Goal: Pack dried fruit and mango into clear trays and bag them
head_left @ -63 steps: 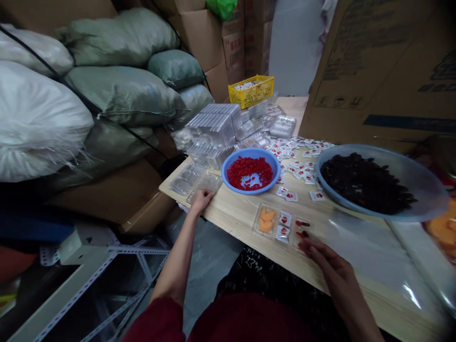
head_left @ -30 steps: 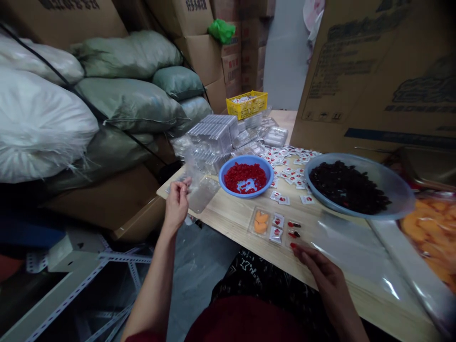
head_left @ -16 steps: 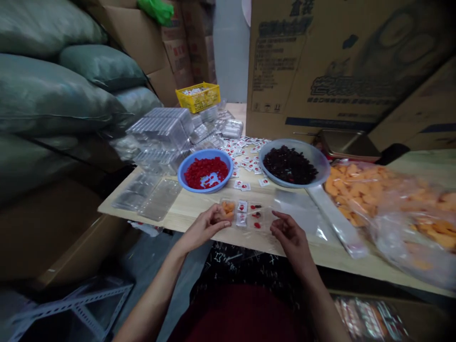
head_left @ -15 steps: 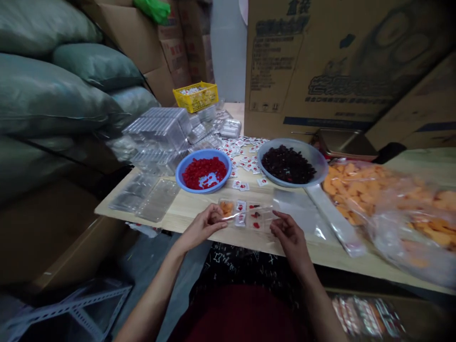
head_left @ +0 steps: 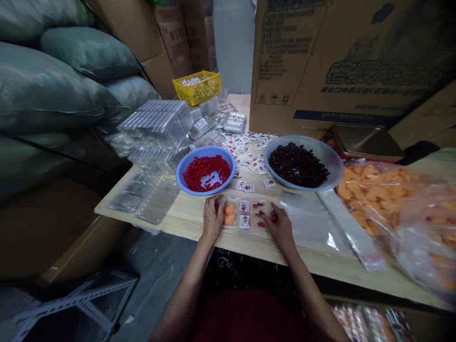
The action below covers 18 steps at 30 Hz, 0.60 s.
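A clear plastic compartment tray (head_left: 252, 225) lies on the table edge in front of me. Orange slices (head_left: 230, 213) fill its left section, white sachets (head_left: 244, 221) the middle one, and red and dark dried pieces (head_left: 261, 224) the right. My left hand (head_left: 213, 221) is closed around the tray's left end. At the opposite end, my right hand (head_left: 280, 228) has its fingers bent over the tray's edge. A clear cover seems to lie over the tray, though its edges are hard to make out.
Behind the tray stand a blue basin (head_left: 206, 194) of red pieces and a pale basin (head_left: 302, 186) of dark ones, with loose sachets (head_left: 249, 159) between. Stacked clear trays (head_left: 156, 123) are left; a bag of orange slices (head_left: 377, 190) and a clear sheet (head_left: 306, 218) lie right.
The clear cover, held tilted above the tray before, is now down on it. Both hands have moved in against the tray's ends. The view has shifted slightly.
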Each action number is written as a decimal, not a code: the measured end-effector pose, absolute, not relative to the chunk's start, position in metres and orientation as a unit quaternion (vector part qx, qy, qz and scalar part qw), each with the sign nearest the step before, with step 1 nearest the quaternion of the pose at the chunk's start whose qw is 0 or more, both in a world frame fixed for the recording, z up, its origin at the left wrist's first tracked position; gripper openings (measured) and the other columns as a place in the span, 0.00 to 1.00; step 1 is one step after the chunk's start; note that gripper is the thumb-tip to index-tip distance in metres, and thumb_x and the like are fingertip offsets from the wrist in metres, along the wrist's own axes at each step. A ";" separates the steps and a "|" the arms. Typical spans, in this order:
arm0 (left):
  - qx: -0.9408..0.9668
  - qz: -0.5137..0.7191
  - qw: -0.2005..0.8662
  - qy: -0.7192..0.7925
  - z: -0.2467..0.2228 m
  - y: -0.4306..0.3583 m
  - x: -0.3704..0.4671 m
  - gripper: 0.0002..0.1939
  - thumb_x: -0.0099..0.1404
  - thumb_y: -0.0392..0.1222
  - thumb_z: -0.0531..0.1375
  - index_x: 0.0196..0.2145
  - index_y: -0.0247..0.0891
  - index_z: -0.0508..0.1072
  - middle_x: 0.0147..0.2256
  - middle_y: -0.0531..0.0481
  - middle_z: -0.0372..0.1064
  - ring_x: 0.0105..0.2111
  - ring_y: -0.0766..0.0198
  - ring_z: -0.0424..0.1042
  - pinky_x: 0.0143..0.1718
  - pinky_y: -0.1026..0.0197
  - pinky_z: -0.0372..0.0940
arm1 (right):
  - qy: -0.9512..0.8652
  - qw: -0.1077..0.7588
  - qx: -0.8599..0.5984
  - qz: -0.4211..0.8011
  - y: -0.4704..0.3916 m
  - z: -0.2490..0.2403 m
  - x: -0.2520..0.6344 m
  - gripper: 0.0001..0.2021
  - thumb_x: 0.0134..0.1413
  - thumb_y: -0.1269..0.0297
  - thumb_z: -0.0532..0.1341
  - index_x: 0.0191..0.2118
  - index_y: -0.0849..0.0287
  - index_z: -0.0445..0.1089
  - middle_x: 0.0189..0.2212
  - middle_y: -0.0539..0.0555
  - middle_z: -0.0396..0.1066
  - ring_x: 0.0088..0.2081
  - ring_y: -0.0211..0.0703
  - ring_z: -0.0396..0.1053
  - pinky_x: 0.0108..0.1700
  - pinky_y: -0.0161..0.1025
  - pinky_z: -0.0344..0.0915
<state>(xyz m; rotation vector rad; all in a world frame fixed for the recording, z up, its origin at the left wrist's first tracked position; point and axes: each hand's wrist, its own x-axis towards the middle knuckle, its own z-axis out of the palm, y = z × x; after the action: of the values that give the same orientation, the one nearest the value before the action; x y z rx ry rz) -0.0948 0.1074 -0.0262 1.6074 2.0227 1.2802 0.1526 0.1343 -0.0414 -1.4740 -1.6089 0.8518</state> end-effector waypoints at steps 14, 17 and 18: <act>0.528 0.348 0.094 0.769 -0.026 0.121 -0.102 0.18 0.68 0.53 0.55 0.44 0.37 0.75 0.42 0.39 0.73 0.45 0.50 0.71 0.48 0.52 0.63 | -0.691 0.257 -0.626 0.253 0.155 -0.029 0.135 0.12 0.60 0.57 0.58 0.42 0.58 0.71 0.37 0.58 0.69 0.37 0.49 0.67 0.41 0.43 0.63; 0.529 0.328 0.070 0.779 -0.025 0.124 -0.101 0.17 0.67 0.53 0.55 0.40 0.38 0.75 0.42 0.38 0.72 0.46 0.48 0.69 0.49 0.50 0.62 | -0.676 0.265 -0.642 0.248 0.159 -0.028 0.135 0.09 0.56 0.57 0.60 0.37 0.56 0.69 0.37 0.57 0.70 0.37 0.48 0.67 0.40 0.43 0.62; 0.534 0.322 0.078 0.778 -0.024 0.123 -0.101 0.17 0.67 0.52 0.55 0.39 0.37 0.75 0.41 0.38 0.72 0.45 0.48 0.69 0.49 0.49 0.62 | -0.675 0.276 -0.637 0.248 0.160 -0.027 0.135 0.08 0.54 0.58 0.61 0.35 0.56 0.68 0.36 0.57 0.69 0.37 0.48 0.67 0.40 0.43 0.62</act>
<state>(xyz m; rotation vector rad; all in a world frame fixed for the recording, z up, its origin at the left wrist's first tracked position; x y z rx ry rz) -0.1010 0.1231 -0.0243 1.5990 2.3301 0.9653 0.1351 0.1598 -0.0273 -1.7121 -1.8143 0.6653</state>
